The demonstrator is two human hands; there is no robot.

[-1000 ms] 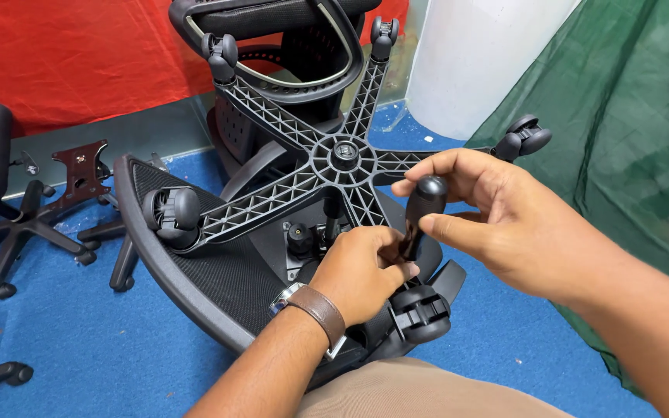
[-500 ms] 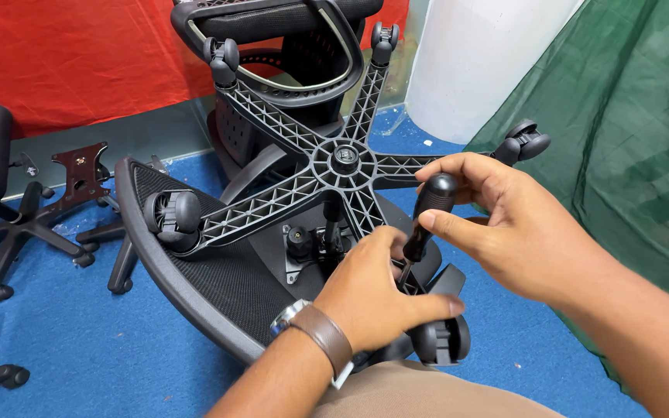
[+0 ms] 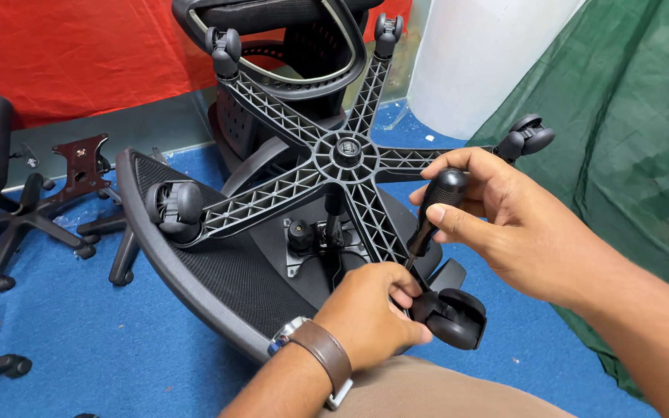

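An upturned black office chair lies on the blue carpet with its five-arm star base [image 3: 346,151] facing me. My right hand [image 3: 516,224] grips the black handle of a screwdriver [image 3: 435,205], whose shaft slants down to the end of the nearest base arm. My left hand [image 3: 369,313], with a brown-strapped watch on its wrist, pinches that arm end just beside a black caster wheel [image 3: 454,317]. The screwdriver's tip is hidden between my left fingers and the caster.
Other casters [image 3: 173,207] sit on the remaining arms. The mesh seat [image 3: 195,271] curves below the base. A second black chair base [image 3: 32,213] with a metal plate lies at left. A red wall, a white cylinder [image 3: 482,54] and green netting [image 3: 629,139] surround the spot.
My left hand slid down the near arm towards the caster. My right hand with the screwdriver shifted slightly right, and the chair base sits a little higher in view.
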